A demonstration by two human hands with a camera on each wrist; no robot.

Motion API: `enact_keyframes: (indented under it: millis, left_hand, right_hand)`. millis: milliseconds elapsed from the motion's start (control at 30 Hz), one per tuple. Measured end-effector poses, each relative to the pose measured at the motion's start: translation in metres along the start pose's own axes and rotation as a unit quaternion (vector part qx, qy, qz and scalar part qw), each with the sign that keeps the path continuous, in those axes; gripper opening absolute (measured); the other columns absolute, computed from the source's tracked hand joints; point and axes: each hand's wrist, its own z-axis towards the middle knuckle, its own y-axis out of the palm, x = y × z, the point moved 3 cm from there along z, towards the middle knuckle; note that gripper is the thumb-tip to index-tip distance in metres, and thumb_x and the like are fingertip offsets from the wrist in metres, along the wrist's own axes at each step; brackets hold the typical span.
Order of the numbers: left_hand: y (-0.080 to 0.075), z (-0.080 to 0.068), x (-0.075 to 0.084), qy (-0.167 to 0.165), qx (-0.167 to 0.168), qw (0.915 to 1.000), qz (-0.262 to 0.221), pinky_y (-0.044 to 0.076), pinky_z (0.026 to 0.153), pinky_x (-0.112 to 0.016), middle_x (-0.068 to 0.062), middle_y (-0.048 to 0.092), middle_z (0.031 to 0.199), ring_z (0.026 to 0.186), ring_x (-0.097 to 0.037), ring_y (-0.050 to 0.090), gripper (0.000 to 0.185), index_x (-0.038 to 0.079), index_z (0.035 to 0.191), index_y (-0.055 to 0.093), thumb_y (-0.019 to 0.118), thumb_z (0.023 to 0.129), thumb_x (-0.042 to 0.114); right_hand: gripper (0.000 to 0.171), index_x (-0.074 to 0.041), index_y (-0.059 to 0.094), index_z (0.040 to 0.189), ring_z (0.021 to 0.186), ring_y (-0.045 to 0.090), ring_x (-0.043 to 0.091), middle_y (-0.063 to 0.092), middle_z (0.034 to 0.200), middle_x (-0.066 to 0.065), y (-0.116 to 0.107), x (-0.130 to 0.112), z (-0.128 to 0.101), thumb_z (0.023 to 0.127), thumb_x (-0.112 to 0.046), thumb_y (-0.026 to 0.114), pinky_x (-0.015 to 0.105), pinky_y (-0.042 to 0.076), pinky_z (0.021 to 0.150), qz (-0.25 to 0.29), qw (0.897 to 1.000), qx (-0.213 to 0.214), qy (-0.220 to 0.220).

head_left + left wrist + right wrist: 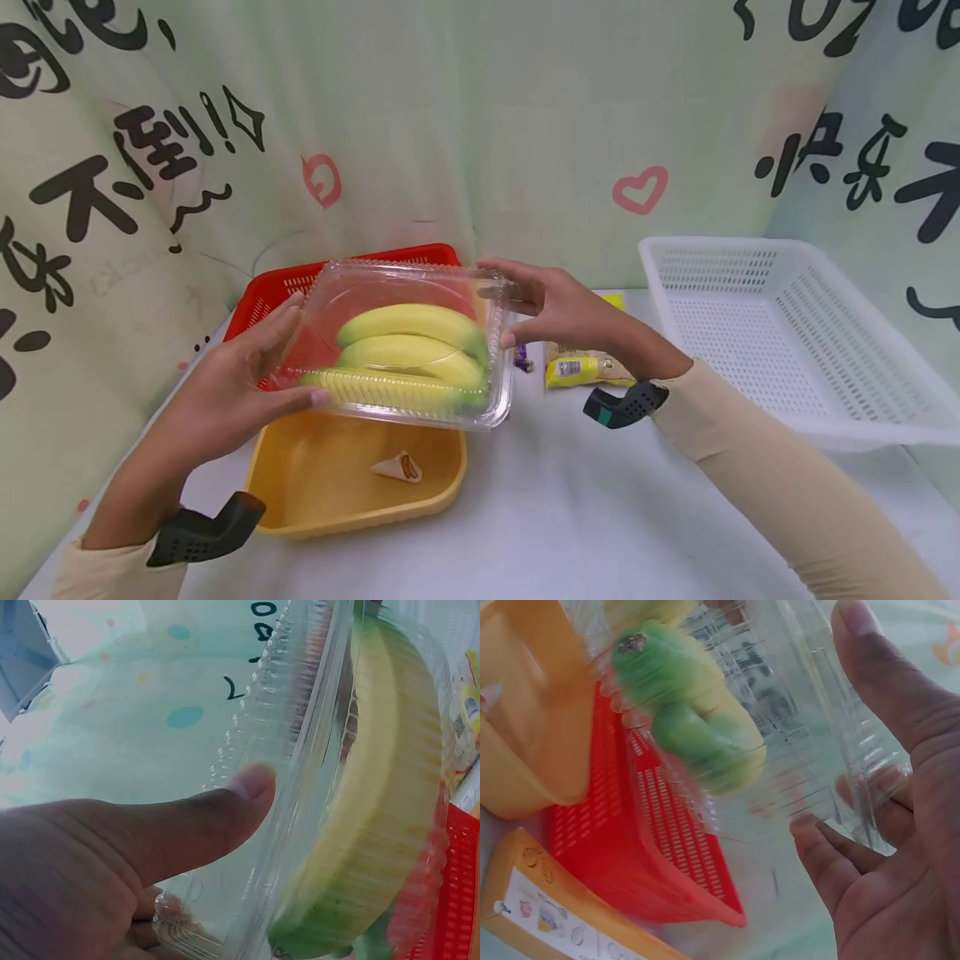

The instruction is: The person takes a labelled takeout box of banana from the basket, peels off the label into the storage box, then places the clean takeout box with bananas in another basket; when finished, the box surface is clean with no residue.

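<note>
Both hands hold a clear plastic clamshell box (498,392) in the air, with several yellow bananas (412,354) with green ends inside. My left hand (236,387) grips its left side; in the left wrist view the thumb (217,817) presses the ridged clear wall, and its other fingers are partly hidden. The right side is between the thumb and fingers of my right hand (566,308). In the right wrist view the green banana tips (667,682) show through the plastic. The lid looks closed.
Behind the box is a red perforated basket (262,292). A yellow-orange tray (315,483) with a small wrap-shaped piece (401,468) sits below. Yellow packets (573,371) lie past the right hand. A white basket (787,429) stands at right, and an orange-yellow box (555,907) shows in the right wrist view.
</note>
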Motion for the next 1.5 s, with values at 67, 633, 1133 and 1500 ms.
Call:
enact_keyframes:
  millis: [67, 633, 1133, 1500]
  left_hand:
    - [-0.002, 0.001, -0.002, -0.003, 0.004, 1.0, -0.001, 0.044, 0.091, -0.029, -0.007, 0.028, 0.157, 0.137, -0.035, 0.037, 0.096, 0.011, 0.154, 0.027, 0.083, 0.077, 0.022]
    - [-0.01, 0.009, -0.023, -0.127, 0.058, 0.9896, -0.036, 0.045, 0.091, -0.043, -0.008, 0.023, 0.158, 0.139, -0.036, 0.033, 0.09, 0.017, 0.154, 0.024, 0.074, 0.084, 0.043]
    - [0.005, 0.029, -0.051, -0.145, 0.078, 0.9858, -0.035, 0.05, 0.087, -0.049, -0.015, 0.028, 0.156, 0.135, -0.042, 0.036, 0.091, 0.017, 0.155, 0.023, 0.074, 0.084, 0.043]
    - [0.007, 0.038, -0.057, -0.13, 0.1, 0.9863, -0.022, 0.053, 0.083, -0.05, -0.017, 0.055, 0.134, 0.115, -0.036, 0.053, 0.083, 0.012, 0.152, 0.035, 0.074, 0.085, 0.043]
  right_hand:
    - [0.088, -0.019, 0.035, 0.152, 0.129, 0.049, 0.028, 0.045, 0.146, 0.003, 0.0, 0.002, 0.006, 0.078, -0.019, 0.083, 0.038, 0.054, 0.087, -0.002, 1.0, -0.005, 0.005]
    - [0.066, -0.017, 0.042, 0.149, 0.124, 0.054, 0.018, 0.047, 0.146, -0.004, 0.01, 0.007, 0.044, 0.09, -0.029, 0.071, 0.036, 0.052, 0.091, 0.069, 0.993, 0.092, -0.012]
    - [0.087, -0.023, 0.009, 0.158, 0.145, 0.02, 0.018, 0.014, 0.16, -0.012, 0.033, 0.008, 0.061, 0.091, -0.049, 0.059, 0.044, 0.042, 0.103, 0.009, 0.999, 0.043, 0.032]
    - [0.119, -0.025, -0.006, 0.157, 0.145, 0.019, 0.024, 0.011, 0.162, -0.002, 0.047, 0.015, 0.072, 0.076, -0.043, 0.079, 0.052, 0.038, 0.105, -0.026, 0.997, 0.024, 0.066]
